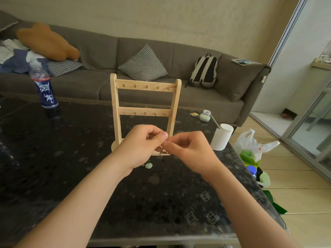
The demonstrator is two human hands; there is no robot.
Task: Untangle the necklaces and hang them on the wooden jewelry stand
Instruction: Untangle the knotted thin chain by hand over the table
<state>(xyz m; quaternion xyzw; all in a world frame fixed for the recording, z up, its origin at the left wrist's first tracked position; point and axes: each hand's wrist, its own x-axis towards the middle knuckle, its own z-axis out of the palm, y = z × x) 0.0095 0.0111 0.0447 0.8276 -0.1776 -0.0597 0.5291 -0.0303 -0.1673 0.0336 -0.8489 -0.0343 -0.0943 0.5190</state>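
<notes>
1. Now, nearest to me, my two forearms reach in over the near edge of the dark table [62, 158], toward its middle.
2. My left hand [143, 145] and right hand [189, 149] meet there, fingertips almost touching, each with thumb and fingers curled and pinching the tangled necklaces [163, 151].
3. A small knot of gold-coloured chain shows between and just below my fingertips. The rest of the chain is too fine to follow.
4. A pale green pendant [148, 165] sits just under my left hand. I cannot tell whether it lies on the table or dangles.
5. Just behind my hands stands the wooden jewelry stand [114, 104], upright, midway along the table. Its two crossbars carry rows of small hooks with nothing on them.
6. At the right edge, a white paper cup [222, 138] stands with a stick in it. A small green container [205, 116] sits farther back, near the far right corner.
7. Toward the far left corner stands a blue-labelled bottle [45, 88].
8. Beyond the table runs a grey sofa [100, 54] with a checked cushion [143, 63] and a backpack [204, 72].
</notes>
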